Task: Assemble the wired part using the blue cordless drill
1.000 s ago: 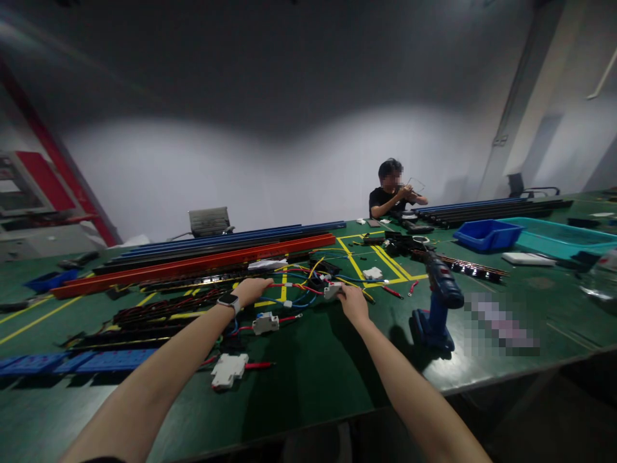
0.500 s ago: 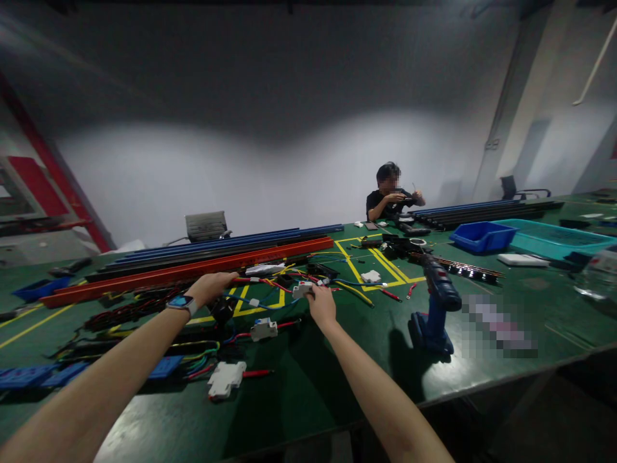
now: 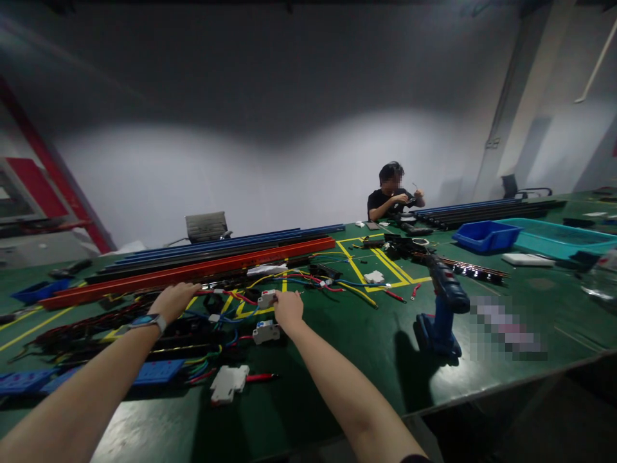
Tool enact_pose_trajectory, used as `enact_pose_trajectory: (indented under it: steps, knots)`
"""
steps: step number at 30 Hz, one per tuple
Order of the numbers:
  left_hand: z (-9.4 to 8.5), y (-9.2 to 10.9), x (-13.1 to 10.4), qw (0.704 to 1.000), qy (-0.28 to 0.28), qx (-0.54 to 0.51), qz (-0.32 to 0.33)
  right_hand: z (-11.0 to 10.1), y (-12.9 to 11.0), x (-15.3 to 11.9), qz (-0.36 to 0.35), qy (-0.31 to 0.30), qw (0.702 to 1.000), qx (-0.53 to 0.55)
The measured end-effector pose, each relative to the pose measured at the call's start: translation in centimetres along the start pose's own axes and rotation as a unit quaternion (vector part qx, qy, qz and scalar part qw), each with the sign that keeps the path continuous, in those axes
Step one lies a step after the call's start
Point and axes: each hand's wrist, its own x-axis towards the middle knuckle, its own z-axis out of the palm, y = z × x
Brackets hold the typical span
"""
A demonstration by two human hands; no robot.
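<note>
Module point(image 3: 267, 298), white with a red patch, sits at the left tip of the right hand point(image 3: 289, 310), over the middle of the green bench point(image 3: 347, 399); right fingers pinch it at its right end. Clearance between it and the bench: cannot tell. Red wire point(image 3: 241, 296) runs leftward from it toward the left hand point(image 3: 176, 301). Left fingers are bunched at the wire's left end, seen from the back; whether they pinch it, cannot tell. Watch point(image 3: 150, 321) on left wrist. Second white module point(image 3: 267, 332) lies just on the near side of the first; third white module point(image 3: 229, 384) lies nearer still and to the left, red lead point(image 3: 260, 378) pointing right. Blue socket strip point(image 3: 157, 372) at near left, partly behind the left forearm. Long orange bar point(image 3: 193, 268) lies beyond both hands. Blue power drill point(image 3: 442, 305) stands upright to the right, well apart from the hands. Far right: blue bin point(image 3: 488, 236) beside teal tray point(image 3: 559, 238). Co-worker point(image 3: 385, 202) sits at the far side, both hands raised.
</note>
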Motion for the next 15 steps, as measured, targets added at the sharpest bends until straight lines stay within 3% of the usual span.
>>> enact_pose_trajectory:
  steps: [5,9,12,15]
  knots:
    - [2.5,1.3,-1.7,0.998,-0.04,0.012,-0.037,1.2,-0.8,0.3,0.043,-0.085,0.995,-0.007]
    - [3.7,1.7,-2.2,0.997,-0.053,-0.025,-0.051,1.4,-0.7,0.9,0.057,-0.116,0.992,0.002]
    - [2.8,1.9,-2.0,0.994,-0.056,-0.078,-0.056,1.4,-0.5,1.4,0.047,-0.116,0.992,-0.005]
    - [0.5,2.9,-1.7,0.984,-0.068,-0.161,-0.036,1.3,-0.2,1.7,0.033,-0.122,0.992,0.003]
